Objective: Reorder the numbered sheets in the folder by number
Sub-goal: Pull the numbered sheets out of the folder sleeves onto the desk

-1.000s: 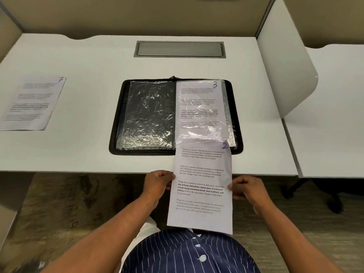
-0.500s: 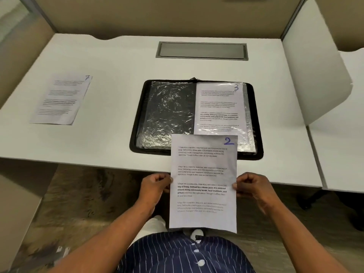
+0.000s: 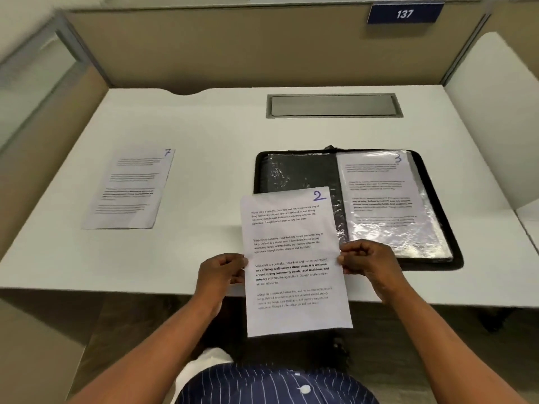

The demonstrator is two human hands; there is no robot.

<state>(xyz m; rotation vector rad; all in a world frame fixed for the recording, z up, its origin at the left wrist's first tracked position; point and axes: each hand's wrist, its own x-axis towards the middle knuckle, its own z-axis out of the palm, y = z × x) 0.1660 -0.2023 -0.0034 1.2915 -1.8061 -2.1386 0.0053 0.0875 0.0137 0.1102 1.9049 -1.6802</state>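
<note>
a black zip folder [image 3: 423, 265] lies open and flat on a white desk [image 3: 204, 135], right of centre. its left sleeve [image 3: 300, 176] is crinkled clear plastic over a dark backing. its right sleeve holds sheet 3 [image 3: 382, 196], printed text with a blue handwritten 3 at the top right. sheet 2 [image 3: 294, 258], marked the same way, is held tilted over the folder's near left corner, left hand [image 3: 221, 272] and right hand [image 3: 367, 260] pinching its side edges. sheet 7 [image 3: 128, 191] lies flat and skewed, well apart at the left.

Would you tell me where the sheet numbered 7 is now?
Head view: sheet 7 lies flat on the left of the desk, apart from the open folder.
</note>
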